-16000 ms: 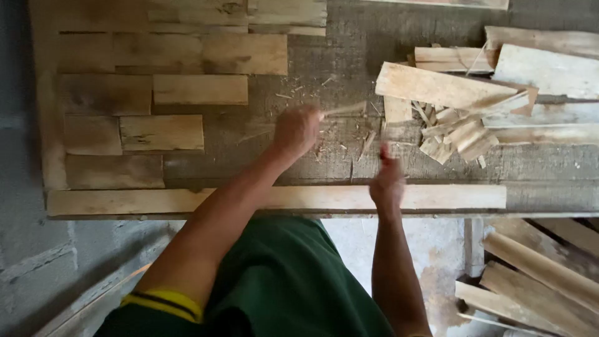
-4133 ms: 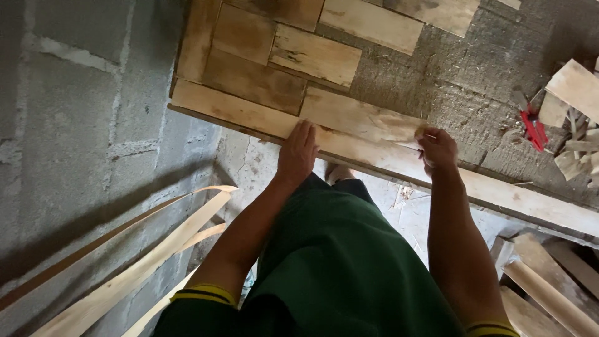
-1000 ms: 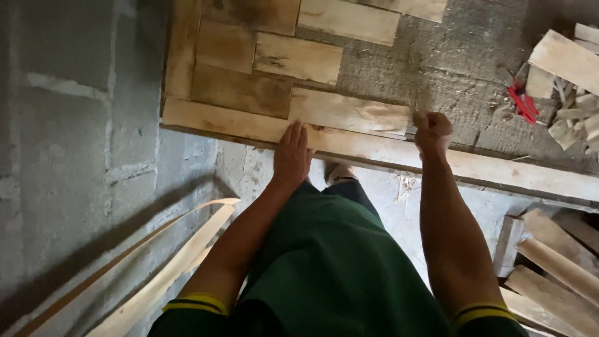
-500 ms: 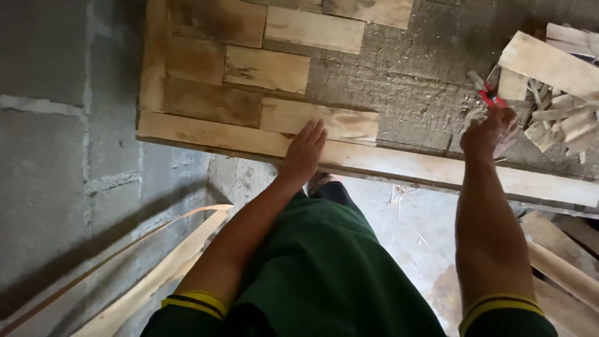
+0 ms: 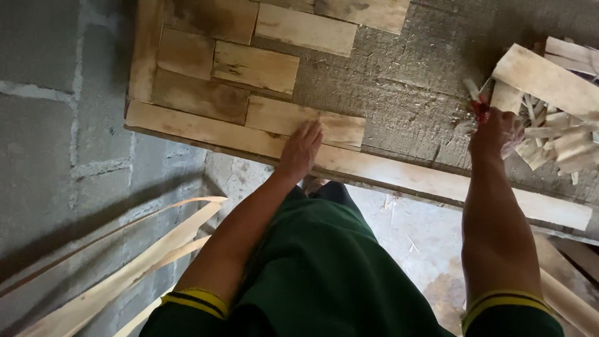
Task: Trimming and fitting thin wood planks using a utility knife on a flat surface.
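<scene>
My left hand (image 5: pixel 301 150) lies flat, fingers together, on a short wooden plank (image 5: pixel 337 125) at the front row of planks laid on a grey board. My right hand (image 5: pixel 496 134) is closed around a red-handled tool (image 5: pixel 477 103), beside a heap of wood offcuts (image 5: pixel 555 134). A long pale batten (image 5: pixel 405 178) runs along the board's near edge under both hands. Several darker and lighter planks (image 5: pixel 249 65) are fitted side by side at the board's left part.
A grey block wall (image 5: pixel 56 125) stands at the left. Thin curved wood strips (image 5: pixel 125 262) lean below it. A bare rough grey surface (image 5: pixel 405 75) lies between planks and offcuts. More planks lie at lower right (image 5: pixel 571 299). A concrete floor (image 5: pixel 412 231) shows below the board.
My right hand left the batten, moved right to the offcut heap and now grips the red-handled tool. My left hand stays pressed on the front plank.
</scene>
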